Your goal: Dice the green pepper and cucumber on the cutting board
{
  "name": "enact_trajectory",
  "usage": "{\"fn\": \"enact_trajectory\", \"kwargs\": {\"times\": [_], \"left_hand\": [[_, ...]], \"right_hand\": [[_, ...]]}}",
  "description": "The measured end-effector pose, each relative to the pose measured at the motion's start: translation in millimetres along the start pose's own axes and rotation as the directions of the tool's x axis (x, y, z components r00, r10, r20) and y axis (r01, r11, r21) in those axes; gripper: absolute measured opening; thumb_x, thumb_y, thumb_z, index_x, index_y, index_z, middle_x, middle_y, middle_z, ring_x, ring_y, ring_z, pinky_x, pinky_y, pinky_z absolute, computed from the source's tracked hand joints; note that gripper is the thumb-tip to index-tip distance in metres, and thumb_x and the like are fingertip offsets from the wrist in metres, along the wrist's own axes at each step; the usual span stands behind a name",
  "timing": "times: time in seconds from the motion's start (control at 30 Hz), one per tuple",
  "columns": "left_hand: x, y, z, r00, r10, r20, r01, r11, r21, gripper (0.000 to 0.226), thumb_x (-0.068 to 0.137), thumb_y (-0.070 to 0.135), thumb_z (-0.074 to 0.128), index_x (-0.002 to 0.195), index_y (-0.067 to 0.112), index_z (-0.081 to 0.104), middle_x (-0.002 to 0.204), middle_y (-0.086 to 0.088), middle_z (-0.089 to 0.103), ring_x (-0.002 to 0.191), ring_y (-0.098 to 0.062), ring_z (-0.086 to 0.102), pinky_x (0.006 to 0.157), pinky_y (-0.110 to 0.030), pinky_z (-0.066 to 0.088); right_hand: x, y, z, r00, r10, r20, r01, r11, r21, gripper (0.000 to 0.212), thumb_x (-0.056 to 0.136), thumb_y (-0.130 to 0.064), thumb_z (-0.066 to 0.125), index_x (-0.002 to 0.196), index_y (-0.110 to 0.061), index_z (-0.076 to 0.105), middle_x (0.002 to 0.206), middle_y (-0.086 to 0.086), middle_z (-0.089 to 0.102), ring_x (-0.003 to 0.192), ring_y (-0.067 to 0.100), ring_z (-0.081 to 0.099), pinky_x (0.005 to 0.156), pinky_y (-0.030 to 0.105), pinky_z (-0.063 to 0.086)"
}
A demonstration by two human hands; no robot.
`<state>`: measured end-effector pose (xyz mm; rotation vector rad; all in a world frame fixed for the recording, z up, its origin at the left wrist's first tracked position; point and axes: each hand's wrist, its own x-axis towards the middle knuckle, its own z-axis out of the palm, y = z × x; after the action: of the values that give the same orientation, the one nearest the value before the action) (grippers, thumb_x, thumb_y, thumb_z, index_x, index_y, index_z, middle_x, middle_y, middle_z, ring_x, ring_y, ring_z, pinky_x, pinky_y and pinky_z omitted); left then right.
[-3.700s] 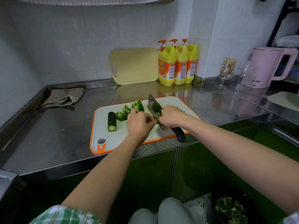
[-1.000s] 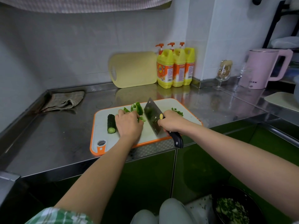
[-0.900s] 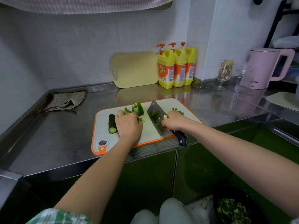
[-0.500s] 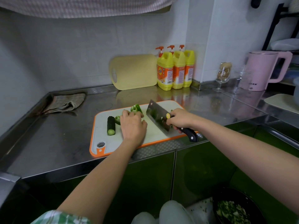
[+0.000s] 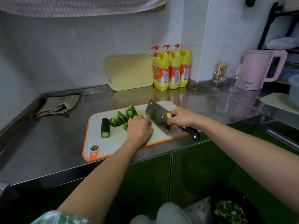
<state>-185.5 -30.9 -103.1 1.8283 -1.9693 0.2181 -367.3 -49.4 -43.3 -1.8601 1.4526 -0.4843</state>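
A white cutting board (image 5: pixel 116 141) with an orange rim lies on the steel counter. On it a dark cucumber piece (image 5: pixel 105 130) lies at the left, with several green pepper pieces (image 5: pixel 123 117) to its right. My left hand (image 5: pixel 140 130) is curled, knuckles up, over pepper at the board's middle; what it holds is hidden. My right hand (image 5: pixel 182 118) grips the black handle of a cleaver (image 5: pixel 157 117), whose blade is tilted, its edge down on the board just right of my left hand.
A yellow board (image 5: pixel 129 71) and three yellow detergent bottles (image 5: pixel 171 68) stand at the back wall. A folded cloth (image 5: pixel 59 105) lies far left. Glasses (image 5: pixel 219 75) and a pink kettle (image 5: pixel 258 70) stand at the right. A dark bowl of chopped greens (image 5: pixel 231 210) sits low down.
The diced bits that lay on the board's right side are gone. The cleaver has swung to the right and come back beside my left hand, which has drawn pepper toward the middle.
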Motion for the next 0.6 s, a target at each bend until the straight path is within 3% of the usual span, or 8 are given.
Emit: {"fn": "enact_trajectory", "kwargs": {"times": [0.07,0.27,0.47,0.6], "left_hand": [[0.5,-0.2,0.6,1.000,-0.009,0.002,0.009,1.000,-0.004,0.028,0.087,0.028,0.054,0.110,0.025,0.070,0.111,-0.006,0.062,0.104,-0.027,0.052,0.087,-0.036,0.034],[-1.2,-0.9,0.3,1.000,-0.014,0.000,0.014,0.999,-0.031,0.028,0.088,0.029,0.054,0.112,0.023,0.069,0.112,-0.005,0.062,0.105,-0.026,0.053,0.085,-0.036,0.035],[1.3,0.3,-0.1,0.999,-0.037,0.017,0.038,0.998,-0.044,0.026,0.086,0.029,0.056,0.108,0.024,0.069,0.112,-0.004,0.062,0.105,-0.026,0.053,0.086,-0.036,0.034],[0.7,-0.6,0.0,0.999,-0.023,0.022,0.024,0.999,-0.044,0.027,0.088,0.028,0.055,0.110,0.023,0.069,0.111,-0.005,0.062,0.104,-0.026,0.053,0.086,-0.037,0.035]], "right_hand": [[1.3,2.2,2.1,0.999,0.010,0.030,-0.010,1.000,-0.024,0.020,0.087,-0.004,0.056,0.069,-0.009,0.047,0.055,0.009,0.048,0.042,0.020,0.043,0.040,0.023,0.041],[7.4,18.8,-13.0,0.988,0.093,-0.127,-0.091,0.996,0.020,0.007,0.090,-0.001,0.049,0.083,-0.003,0.048,0.058,0.012,0.048,0.044,0.022,0.045,0.043,0.026,0.040],[0.2,3.6,2.1,0.999,0.025,0.022,-0.025,1.000,0.003,0.020,0.088,-0.005,0.056,0.070,-0.009,0.048,0.056,0.009,0.048,0.038,0.018,0.043,0.038,0.020,0.038],[4.2,14.8,-9.8,0.993,0.095,-0.064,-0.096,0.995,-0.006,0.014,0.088,-0.001,0.051,0.074,-0.004,0.049,0.055,0.011,0.048,0.039,0.019,0.043,0.039,0.021,0.039]]}}
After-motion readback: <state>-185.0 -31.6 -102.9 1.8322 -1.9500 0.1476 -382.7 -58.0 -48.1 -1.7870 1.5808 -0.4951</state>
